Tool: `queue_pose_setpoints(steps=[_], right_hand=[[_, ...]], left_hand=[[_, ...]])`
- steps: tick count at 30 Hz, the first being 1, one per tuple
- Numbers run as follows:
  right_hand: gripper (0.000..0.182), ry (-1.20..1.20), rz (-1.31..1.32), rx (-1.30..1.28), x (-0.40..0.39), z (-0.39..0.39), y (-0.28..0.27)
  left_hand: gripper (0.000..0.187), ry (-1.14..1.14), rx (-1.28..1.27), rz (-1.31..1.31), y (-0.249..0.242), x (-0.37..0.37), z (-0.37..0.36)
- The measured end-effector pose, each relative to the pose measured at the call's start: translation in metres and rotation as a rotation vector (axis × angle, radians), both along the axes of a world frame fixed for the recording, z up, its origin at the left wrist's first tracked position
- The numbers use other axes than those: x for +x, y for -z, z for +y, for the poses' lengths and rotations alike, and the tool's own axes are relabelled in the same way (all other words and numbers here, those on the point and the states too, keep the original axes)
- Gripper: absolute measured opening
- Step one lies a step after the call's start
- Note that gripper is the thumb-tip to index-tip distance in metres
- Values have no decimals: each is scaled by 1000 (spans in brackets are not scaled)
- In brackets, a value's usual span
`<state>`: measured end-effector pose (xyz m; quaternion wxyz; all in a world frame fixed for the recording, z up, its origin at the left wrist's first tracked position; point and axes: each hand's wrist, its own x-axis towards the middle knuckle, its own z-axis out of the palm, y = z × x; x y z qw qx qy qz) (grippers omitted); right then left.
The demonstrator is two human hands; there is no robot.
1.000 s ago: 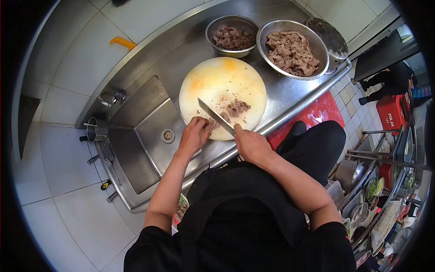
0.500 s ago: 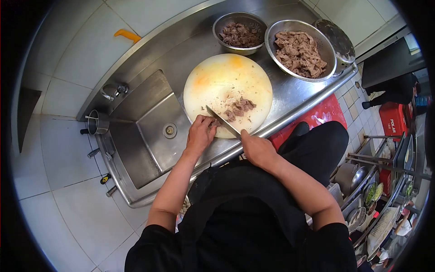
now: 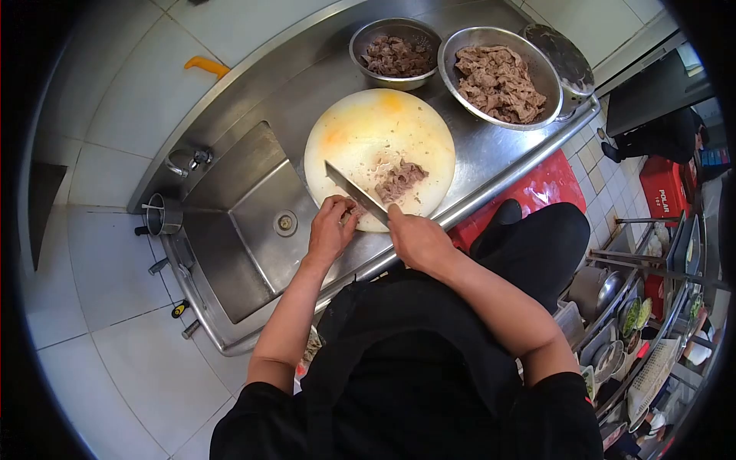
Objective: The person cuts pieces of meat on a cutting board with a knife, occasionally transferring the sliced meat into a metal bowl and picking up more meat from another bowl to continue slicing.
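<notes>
A round pale cutting board (image 3: 368, 130) lies on the steel counter with a small pile of sliced brown meat (image 3: 399, 178) on its near half. My right hand (image 3: 414, 239) grips the handle of a cleaver (image 3: 354, 192), whose blade slants up and left over the board. My left hand (image 3: 331, 227) rests on the board's near edge, fingers curled on a piece of meat just left of the blade.
Two steel bowls of sliced meat (image 3: 395, 55) (image 3: 498, 73) stand behind the board, a steel lid (image 3: 566, 60) at far right. A sink (image 3: 253, 222) lies to the left. A red mat (image 3: 537, 188) covers the floor; another person (image 3: 659, 134) crouches at right.
The cleaver went down toward the meat at my left hand, then rose again; its blade now sits higher and further left on the board. The meat pile looks slightly bigger.
</notes>
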<state>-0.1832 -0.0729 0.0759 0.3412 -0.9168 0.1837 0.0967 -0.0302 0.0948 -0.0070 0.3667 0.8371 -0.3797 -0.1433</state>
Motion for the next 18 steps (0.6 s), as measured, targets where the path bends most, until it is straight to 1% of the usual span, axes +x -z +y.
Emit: queue_pose_setpoints(steps=[3, 5, 8, 12, 15, 17, 18], right_hand=[[18, -39, -9, -10, 22, 6, 11], [18, -70, -16, -59, 28, 7, 18], [18, -98, 6, -89, 27, 8, 21], [18, -114, -4, -101, 10, 7, 20], [16, -119, -10, -118, -15, 5, 21], [14, -93, 60, -109, -29, 3, 17], [14, -88, 56, -112, -35, 1, 16]], left_hand=[[26, -26, 2, -1, 1, 0, -2], [27, -4, -17, -85, 6, 1, -1], [27, -1, -9, -64, 6, 1, -1], [26, -7, 0, 5, 0, -2, -3], [26, 17, -24, -56, 3, -3, -3], [27, 22, 2, -71, 3, -5, -5], [27, 26, -1, -76, 3, -5, -6]])
